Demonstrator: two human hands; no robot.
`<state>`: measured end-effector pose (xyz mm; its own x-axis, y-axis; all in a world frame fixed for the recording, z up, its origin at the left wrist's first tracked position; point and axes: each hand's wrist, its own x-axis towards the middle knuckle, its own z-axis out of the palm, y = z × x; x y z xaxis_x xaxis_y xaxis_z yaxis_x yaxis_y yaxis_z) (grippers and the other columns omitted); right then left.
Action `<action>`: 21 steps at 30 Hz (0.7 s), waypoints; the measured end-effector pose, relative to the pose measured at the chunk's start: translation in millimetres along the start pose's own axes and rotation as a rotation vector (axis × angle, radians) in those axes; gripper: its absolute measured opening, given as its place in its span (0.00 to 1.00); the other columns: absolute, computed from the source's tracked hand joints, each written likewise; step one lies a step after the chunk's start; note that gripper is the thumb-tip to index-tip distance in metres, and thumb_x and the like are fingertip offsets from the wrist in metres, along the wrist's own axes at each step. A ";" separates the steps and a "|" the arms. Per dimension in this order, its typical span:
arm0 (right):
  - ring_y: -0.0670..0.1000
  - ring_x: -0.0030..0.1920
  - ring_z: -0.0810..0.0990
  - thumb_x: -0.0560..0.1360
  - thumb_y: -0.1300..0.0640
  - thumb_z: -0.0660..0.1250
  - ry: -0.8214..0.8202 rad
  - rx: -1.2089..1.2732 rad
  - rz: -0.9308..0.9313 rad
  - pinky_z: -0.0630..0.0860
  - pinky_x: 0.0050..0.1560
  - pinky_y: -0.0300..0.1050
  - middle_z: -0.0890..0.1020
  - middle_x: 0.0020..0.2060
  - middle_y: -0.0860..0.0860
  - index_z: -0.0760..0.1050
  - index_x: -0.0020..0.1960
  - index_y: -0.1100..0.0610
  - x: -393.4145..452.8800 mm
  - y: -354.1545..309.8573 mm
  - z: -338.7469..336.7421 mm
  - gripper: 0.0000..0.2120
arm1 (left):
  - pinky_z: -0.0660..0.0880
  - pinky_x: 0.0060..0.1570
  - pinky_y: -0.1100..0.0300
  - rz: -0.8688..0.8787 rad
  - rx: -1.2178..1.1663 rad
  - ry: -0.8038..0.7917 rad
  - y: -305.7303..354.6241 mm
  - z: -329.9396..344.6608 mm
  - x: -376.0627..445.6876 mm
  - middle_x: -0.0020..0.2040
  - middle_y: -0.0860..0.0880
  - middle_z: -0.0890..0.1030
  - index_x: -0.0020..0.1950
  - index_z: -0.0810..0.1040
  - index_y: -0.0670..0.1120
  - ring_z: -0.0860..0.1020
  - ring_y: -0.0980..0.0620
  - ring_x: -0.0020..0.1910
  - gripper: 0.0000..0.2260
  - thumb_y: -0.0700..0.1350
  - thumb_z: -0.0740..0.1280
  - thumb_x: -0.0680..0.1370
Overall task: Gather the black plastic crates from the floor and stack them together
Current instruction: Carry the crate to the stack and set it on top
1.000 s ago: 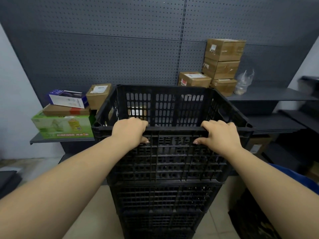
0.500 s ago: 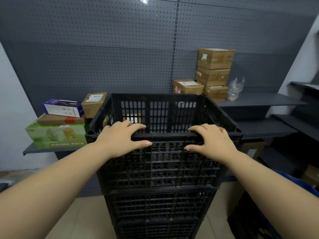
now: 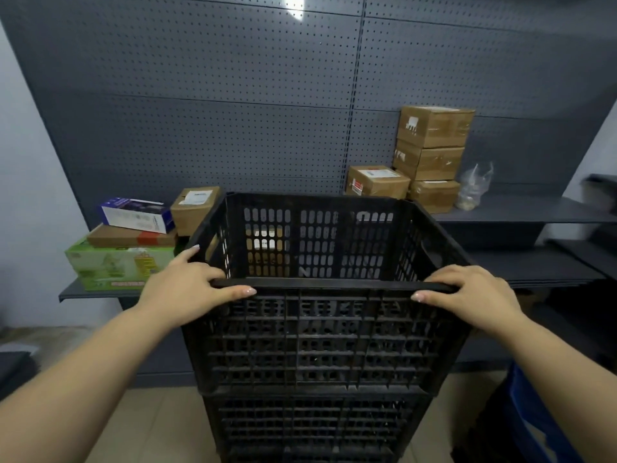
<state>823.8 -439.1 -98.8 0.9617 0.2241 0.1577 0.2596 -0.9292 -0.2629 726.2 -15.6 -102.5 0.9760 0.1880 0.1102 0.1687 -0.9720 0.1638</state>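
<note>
A tall stack of black slatted plastic crates stands on the floor in front of me. The top crate (image 3: 320, 339) is empty and sits nested on a lower crate (image 3: 314, 426). My left hand (image 3: 190, 289) rests on the near-left corner of the top crate's rim, fingers spread, forefinger along the left wall. My right hand (image 3: 474, 295) lies over the near-right corner of the same rim, fingers curled on the edge. The stack's bottom is cut off by the frame.
A grey pegboard wall (image 3: 233, 121) with low shelves (image 3: 521, 208) stands just behind the stack. Cardboard boxes (image 3: 430, 148) and a plastic bag (image 3: 474, 188) sit at right; a green box (image 3: 113, 265) and other cartons at left. Something blue (image 3: 534, 426) lies at lower right. The floor is tiled.
Both hands have slid outward along the near rim, from its middle to its corners. The left forefinger now points along the left wall. The view has tilted up slightly.
</note>
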 end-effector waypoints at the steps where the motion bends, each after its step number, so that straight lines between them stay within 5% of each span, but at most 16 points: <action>1: 0.45 0.60 0.73 0.56 0.17 0.52 0.008 -0.017 0.019 0.73 0.56 0.54 0.77 0.54 0.33 0.78 0.50 0.35 0.2 -1.5 0.5 0.35 | 0.72 0.60 0.50 -0.019 0.007 0.029 3.2 -0.9 -3.5 0.65 0.54 0.76 0.52 0.81 0.59 0.63 0.52 0.72 0.43 0.84 0.45 0.56; 4: 0.45 0.58 0.73 0.57 0.16 0.48 0.020 -0.049 0.000 0.73 0.52 0.51 0.77 0.51 0.36 0.79 0.49 0.36 1.4 -5.2 2.2 0.37 | 0.76 0.45 0.55 -0.001 0.023 0.113 7.2 0.8 -9.8 0.49 0.52 0.79 0.38 0.77 0.56 0.75 0.50 0.57 0.39 0.84 0.43 0.56; 7: 0.46 0.59 0.72 0.58 0.17 0.48 0.036 -0.046 -0.029 0.71 0.49 0.49 0.77 0.50 0.37 0.79 0.48 0.37 6.5 -6.4 4.4 0.36 | 0.76 0.38 0.56 -0.001 0.036 0.119 5.6 2.1 -14.6 0.38 0.55 0.75 0.36 0.76 0.56 0.75 0.50 0.48 0.36 0.83 0.45 0.58; 11: 0.46 0.58 0.73 0.58 0.16 0.47 0.100 -0.038 -0.089 0.72 0.56 0.55 0.78 0.49 0.36 0.81 0.47 0.39 22.4 -20.0 12.6 0.38 | 0.76 0.38 0.56 -0.038 0.015 0.149 -12.3 0.2 -23.0 0.37 0.53 0.76 0.32 0.75 0.53 0.75 0.50 0.44 0.37 0.84 0.45 0.58; 21: 0.48 0.58 0.72 0.56 0.15 0.43 0.105 0.009 -0.217 0.74 0.53 0.53 0.78 0.43 0.38 0.79 0.45 0.39 58.5 -83.9 46.7 0.40 | 0.70 0.30 0.59 -0.141 0.049 0.136 -65.6 -18.5 -44.9 0.31 0.54 0.78 0.31 0.75 0.51 0.75 0.56 0.35 0.38 0.83 0.46 0.59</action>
<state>862.4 -334.3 -111.9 0.8690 0.3865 0.3090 0.4607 -0.8598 -0.2201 668.8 42.3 -100.1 0.9153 0.3366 0.2213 0.3119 -0.9398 0.1395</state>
